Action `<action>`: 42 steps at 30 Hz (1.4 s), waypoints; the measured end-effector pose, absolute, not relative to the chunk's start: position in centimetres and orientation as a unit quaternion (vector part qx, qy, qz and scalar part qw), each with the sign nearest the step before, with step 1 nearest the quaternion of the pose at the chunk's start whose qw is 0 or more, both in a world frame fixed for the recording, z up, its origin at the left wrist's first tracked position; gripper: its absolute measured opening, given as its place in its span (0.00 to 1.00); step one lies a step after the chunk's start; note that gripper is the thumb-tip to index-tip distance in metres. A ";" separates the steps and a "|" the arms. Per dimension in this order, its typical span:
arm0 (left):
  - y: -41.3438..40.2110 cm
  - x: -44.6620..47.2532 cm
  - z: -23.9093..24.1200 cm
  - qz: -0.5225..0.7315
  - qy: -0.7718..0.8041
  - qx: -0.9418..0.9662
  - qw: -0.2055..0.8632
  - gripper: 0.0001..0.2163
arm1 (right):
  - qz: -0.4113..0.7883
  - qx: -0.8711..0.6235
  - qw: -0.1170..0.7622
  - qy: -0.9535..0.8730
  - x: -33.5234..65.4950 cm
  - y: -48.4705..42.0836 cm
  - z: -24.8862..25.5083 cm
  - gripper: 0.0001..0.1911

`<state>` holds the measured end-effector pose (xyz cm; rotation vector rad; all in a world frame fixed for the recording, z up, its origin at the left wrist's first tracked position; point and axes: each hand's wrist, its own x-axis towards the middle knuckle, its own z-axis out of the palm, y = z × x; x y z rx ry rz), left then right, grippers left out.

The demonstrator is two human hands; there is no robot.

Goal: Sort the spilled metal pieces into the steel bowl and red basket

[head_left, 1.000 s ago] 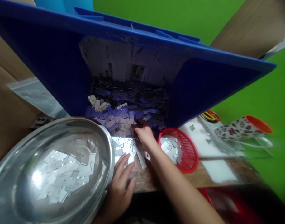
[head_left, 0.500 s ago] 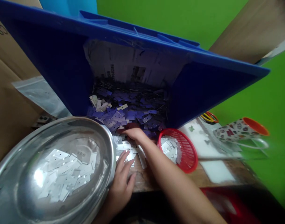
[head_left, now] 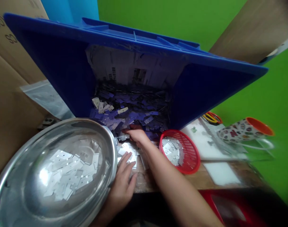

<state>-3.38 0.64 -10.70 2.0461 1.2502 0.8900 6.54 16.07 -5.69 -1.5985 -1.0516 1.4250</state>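
A big blue plastic bin [head_left: 205,85] lies tipped on its side, its opening toward me, with many flat metal plates [head_left: 125,110] heaped inside. My right hand [head_left: 137,134] reaches to the lip of the bin, fingers curled down among the plates there; whether it grips any is hidden. Loose shiny plates [head_left: 128,149] lie on the wooden table in front of the bin. My left hand [head_left: 125,176] rests beside them with its fingers apart, close to the rim of a large steel basin [head_left: 113,157]. More plates [head_left: 70,173] lie in that basin.
Right of my right forearm, a red plastic basket [head_left: 191,157] holds similar plates. Farther right are a white board [head_left: 221,173], a patterned mug [head_left: 238,130] with an orange inside, and scissors [head_left: 211,118]. Cardboard boxes [head_left: 14,72] and a clear plastic bag [head_left: 48,94] stand at the left.
My right hand has shifted slightly at the bin's lip, and the plates around it have moved. The left hand stays nearly still. The whole view has shifted a little.
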 end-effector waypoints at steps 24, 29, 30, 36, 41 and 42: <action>1.3 1.0 -5.1 0.407 0.344 -0.036 0.846 0.17 | 0.493 -0.618 0.288 -0.541 15.3 0.7 -1.7 0.10; 1.1 0.9 -5.1 0.432 0.351 -0.009 0.831 0.20 | 0.296 -0.605 0.323 -0.664 15.0 -1.5 -1.9 0.06; 1.1 0.9 -5.1 0.431 0.347 -0.009 0.833 0.20 | 0.292 -0.601 0.316 -0.674 14.8 -1.8 -2.2 0.08; 1.3 0.9 -4.5 0.410 0.345 -0.047 0.843 0.21 | 0.268 -0.596 0.229 -0.722 13.4 -1.5 -2.8 0.31; 1.3 0.3 -4.5 0.401 0.337 -0.045 0.851 0.21 | 0.305 -0.595 0.248 -0.701 13.6 -0.5 -2.9 0.17; 1.2 0.2 -4.7 0.400 0.339 -0.038 0.851 0.20 | 0.328 -0.593 0.268 -0.685 13.7 -0.3 -2.9 0.12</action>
